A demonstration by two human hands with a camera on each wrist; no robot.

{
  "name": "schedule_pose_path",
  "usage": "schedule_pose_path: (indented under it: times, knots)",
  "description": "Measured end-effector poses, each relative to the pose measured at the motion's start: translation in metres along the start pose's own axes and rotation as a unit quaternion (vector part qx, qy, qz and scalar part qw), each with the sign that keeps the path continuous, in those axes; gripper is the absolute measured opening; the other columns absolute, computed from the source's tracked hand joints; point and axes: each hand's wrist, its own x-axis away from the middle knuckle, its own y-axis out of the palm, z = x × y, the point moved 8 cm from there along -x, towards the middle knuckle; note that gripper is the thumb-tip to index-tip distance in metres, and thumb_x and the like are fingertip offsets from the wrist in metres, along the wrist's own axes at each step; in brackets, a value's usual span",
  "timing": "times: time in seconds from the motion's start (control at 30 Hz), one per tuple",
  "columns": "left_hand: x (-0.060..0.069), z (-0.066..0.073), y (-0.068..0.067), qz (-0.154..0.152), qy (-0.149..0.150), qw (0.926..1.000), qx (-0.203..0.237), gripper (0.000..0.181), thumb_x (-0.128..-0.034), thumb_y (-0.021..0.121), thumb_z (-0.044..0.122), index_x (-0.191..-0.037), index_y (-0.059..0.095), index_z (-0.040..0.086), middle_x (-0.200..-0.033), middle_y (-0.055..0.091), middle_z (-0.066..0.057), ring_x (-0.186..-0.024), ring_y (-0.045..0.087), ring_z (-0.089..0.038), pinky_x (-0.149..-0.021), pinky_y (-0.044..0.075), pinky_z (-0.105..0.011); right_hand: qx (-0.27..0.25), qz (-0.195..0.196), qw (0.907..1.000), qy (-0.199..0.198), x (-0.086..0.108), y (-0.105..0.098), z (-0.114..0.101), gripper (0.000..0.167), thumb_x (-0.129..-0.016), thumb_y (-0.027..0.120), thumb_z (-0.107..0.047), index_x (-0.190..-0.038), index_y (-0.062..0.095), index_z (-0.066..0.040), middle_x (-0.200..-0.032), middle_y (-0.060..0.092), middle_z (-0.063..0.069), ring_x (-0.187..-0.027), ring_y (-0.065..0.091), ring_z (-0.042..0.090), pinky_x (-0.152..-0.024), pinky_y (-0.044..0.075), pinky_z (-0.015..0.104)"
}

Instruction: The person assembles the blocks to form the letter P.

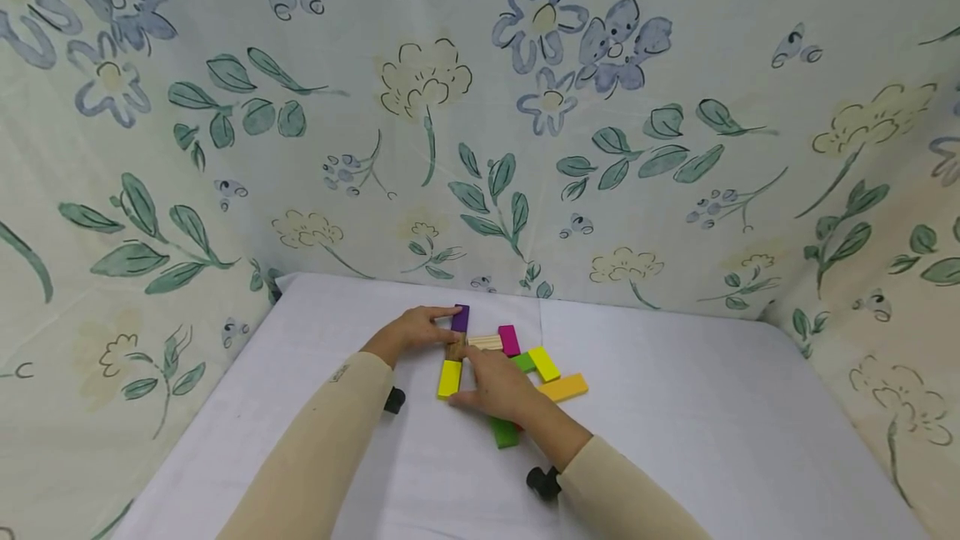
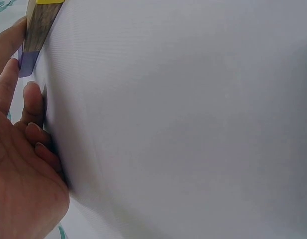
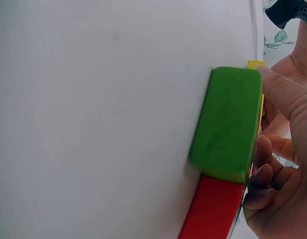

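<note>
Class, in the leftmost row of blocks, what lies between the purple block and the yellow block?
A brown wood-grained piece lies between the purple block and the yellow block; the head view shows it, as does the left wrist view.

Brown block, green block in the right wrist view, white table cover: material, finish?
Brown block: likely wood, matte; dark streaky grain shows in the left wrist view.
Green block: perhaps painted wood, smooth, fairly matte; even colour with no obvious grain, so plastic stays possible.
White table cover: probably matte woven fabric; fine thread-like lines and soft creases.
</note>
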Motion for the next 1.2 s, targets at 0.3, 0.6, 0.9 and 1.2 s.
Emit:
schedule_pose_path:
  times: [0.3, 0.6, 0.9, 1.2]
  knots:
    - [-0.001, 0.0, -0.001, 0.001, 0.01, 0.9999, -0.005, 0.064, -0.0868, 0.076, 0.054, -0.146, 0.051, 0.049, -0.159, 0.046, -0.013, -0.148, 0.04, -0.04, -0.119, 0.032, -0.068, -0.046, 0.004, 0.9978, 0.046, -0.002, -0.004, 0.015, 0.082, -0.083, 0.078, -0.06, -0.148, 0.049, -0.019, -0.12, 0.07, 0.002, -0.104, 0.064, 0.016, -0.091, 0.061, 0.037]
    - [-0.001, 0.0, -0.001, 0.001, 0.011, 0.9999, 0.01, 0.064, -0.0871, 0.076, 0.052, -0.146, 0.052, 0.048, -0.159, 0.046, -0.015, -0.147, 0.042, -0.04, -0.119, 0.033, -0.066, -0.054, 0.049, 0.9902, 0.119, -0.011, -0.022, 0.044, 0.063, -0.091, 0.074, -0.048, -0.142, 0.055, -0.017, -0.116, 0.074, 0.006, -0.088, 0.063, 0.019, -0.091, 0.062, 0.043]
    - [0.001, 0.001, 0.0, -0.001, 0.006, 1.0, 0.006, 0.064, -0.0886, 0.075, 0.052, -0.147, 0.05, 0.048, -0.161, 0.044, -0.012, -0.149, 0.038, -0.04, -0.12, 0.031, -0.066, -0.019, 0.049, 0.9878, 0.147, -0.013, -0.032, 0.062, 0.042, -0.098, 0.068, -0.032, -0.137, 0.063, -0.016, -0.124, 0.071, 0.009, -0.092, 0.061, 0.023, -0.097, 0.058, 0.049]
    - [-0.002, -0.002, 0.0, 0.001, 0.007, 1.0, 0.0, 0.064, -0.088, 0.075, 0.054, -0.147, 0.05, 0.05, -0.161, 0.044, -0.012, -0.149, 0.038, -0.04, -0.12, 0.032, -0.066, -0.015, 0.039, 0.987, 0.155, -0.012, -0.031, 0.066, 0.028, -0.094, 0.073, -0.034, -0.114, 0.067, -0.016, -0.09, 0.066, 0.002, -0.077, 0.057, 0.019, -0.072, 0.055, 0.031]
